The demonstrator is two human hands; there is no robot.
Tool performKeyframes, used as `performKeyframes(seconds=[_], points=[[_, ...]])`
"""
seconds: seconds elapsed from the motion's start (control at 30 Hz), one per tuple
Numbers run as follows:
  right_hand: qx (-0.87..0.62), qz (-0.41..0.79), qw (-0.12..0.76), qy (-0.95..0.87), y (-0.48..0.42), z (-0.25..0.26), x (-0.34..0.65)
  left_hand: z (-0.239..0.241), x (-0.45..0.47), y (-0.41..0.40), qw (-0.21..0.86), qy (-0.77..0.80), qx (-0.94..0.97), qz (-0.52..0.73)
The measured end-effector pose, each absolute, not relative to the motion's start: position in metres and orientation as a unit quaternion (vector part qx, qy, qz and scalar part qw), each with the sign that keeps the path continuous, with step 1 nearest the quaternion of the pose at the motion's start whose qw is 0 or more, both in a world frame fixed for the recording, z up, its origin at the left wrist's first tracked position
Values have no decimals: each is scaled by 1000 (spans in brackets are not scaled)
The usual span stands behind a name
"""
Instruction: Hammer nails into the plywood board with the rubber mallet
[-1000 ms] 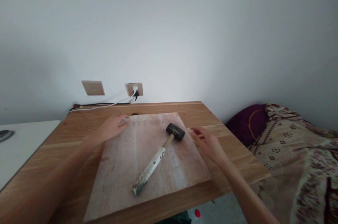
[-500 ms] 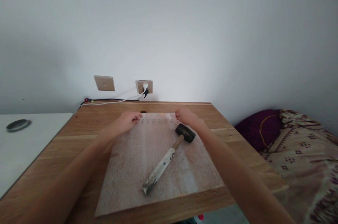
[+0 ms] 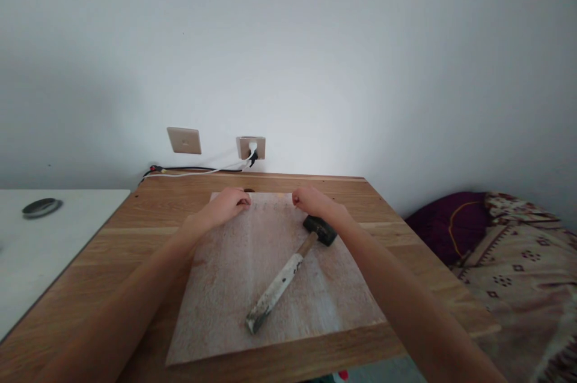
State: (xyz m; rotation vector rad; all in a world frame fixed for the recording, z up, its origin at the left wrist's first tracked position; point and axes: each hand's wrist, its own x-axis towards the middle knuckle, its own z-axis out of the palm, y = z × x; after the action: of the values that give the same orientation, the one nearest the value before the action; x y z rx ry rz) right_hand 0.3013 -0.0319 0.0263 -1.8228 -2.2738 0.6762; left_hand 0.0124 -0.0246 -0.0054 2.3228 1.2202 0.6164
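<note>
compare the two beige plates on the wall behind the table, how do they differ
The left wall plate has nothing plugged in; the right wall plate holds a white plug and a black plug, their cables running left. The left plate looks wider and sits slightly higher than the right. Both are beige rectangles low on the white wall.

Mallet diagonally across board
</note>
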Motion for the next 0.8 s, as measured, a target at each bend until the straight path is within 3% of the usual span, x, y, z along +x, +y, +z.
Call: performKeyframes(seconds=[0.13,0.27,0.43,0.63,0.8], points=[[-584,297,207,-727,-34,32,307,-8,18,-21,323,479,755,311],[-544,397,327,-663,-36,34,307,-10,25,-19,589,447,500,451],[-514,495,346,-609,-32,24,298,2,31,-27,773,357,282,442],[-510,516,300,-619,-33,29,290,13,34,-32,814,299,274,416],[-568,432,242,-657,-34,38,289,5,28,-27,694,382,485,370]])
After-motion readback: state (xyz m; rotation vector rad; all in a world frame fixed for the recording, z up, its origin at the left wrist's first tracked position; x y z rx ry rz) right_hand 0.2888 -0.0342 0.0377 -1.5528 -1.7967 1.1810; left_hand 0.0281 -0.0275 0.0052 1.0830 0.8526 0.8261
